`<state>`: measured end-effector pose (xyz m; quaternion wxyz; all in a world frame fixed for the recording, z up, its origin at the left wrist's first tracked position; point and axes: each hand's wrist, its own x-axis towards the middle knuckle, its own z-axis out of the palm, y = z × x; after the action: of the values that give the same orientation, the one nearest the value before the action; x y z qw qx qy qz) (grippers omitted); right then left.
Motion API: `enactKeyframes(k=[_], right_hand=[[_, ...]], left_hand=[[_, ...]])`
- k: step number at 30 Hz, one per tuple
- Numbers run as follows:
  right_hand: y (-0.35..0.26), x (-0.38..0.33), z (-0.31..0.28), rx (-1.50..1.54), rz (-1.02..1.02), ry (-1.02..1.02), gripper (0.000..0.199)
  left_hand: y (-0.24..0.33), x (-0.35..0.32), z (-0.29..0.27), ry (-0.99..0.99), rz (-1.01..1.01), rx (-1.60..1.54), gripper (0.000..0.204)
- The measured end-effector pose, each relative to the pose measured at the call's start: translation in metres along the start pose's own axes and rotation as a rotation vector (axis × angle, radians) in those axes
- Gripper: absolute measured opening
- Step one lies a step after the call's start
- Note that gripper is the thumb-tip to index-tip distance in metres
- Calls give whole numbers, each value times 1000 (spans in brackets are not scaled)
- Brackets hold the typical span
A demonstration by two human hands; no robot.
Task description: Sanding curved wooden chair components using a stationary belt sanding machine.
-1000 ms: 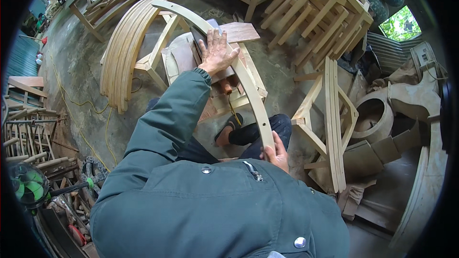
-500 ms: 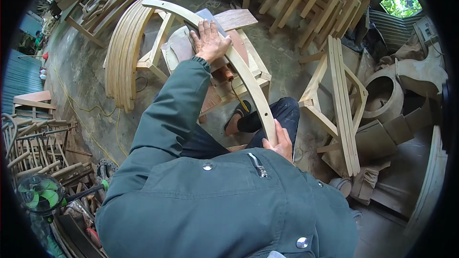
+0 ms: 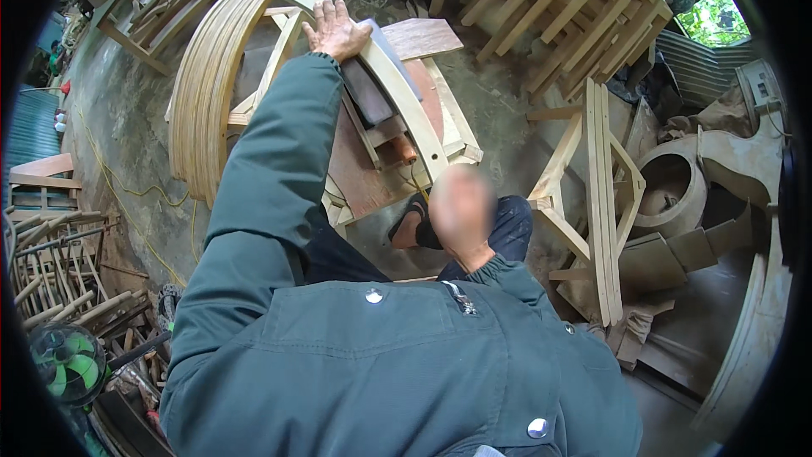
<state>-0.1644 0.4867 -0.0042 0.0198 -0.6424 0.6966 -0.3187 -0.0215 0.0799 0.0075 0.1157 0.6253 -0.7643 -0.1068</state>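
A long, pale curved wooden strip (image 3: pixel 403 100) with a dark hole near each end lies across a grey, flat-topped machine (image 3: pixel 365 95), perhaps an upturned belt sander, with an orange-brown handle. My left hand (image 3: pixel 338 32) rests on the strip's far part, its fingers stretched and spread. At the near end, my right hand (image 3: pixel 461 207) has the strip running into it; a blurred patch covers its fingers. The machine sits on a low wooden stand (image 3: pixel 364 178) in front of my knees, with a reddish board on top.
Stacked curved wooden pieces (image 3: pixel 207 93) lean on a frame at the left. To the right stands a wooden frame carrying straight slats (image 3: pixel 600 203). Piled frames (image 3: pixel 575 8) fill the far right. A yellow cable (image 3: pixel 127 182) crosses the floor; a green-bladed fan (image 3: pixel 72 364) is at lower left.
The curved strip has slid away from me and to the left over the machine. Both hands have travelled with it, the right one now farther forward. More of the machine's handle shows.
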Motion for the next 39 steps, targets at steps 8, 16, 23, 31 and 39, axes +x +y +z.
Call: enactKeyframes(k=[8, 16, 23, 31, 39], right_hand=[[0, 81, 40, -20, -74, -6, 66], [-4, 162, 73, 1, -115, -3, 59], [-17, 225, 109, 34, -199, -31, 55], [-19, 255, 123, 25, -249, -30, 56], [2, 208, 88, -54, -187, -59, 62]], left_hand=[[-51, 76, -2, 117, -39, 40, 99], [-98, 148, -9, 189, -106, -15, 98], [-178, 206, -7, 410, -108, 76, 92], [-199, 229, -15, 326, -154, 31, 80], [-126, 180, -5, 377, -78, -209, 92]])
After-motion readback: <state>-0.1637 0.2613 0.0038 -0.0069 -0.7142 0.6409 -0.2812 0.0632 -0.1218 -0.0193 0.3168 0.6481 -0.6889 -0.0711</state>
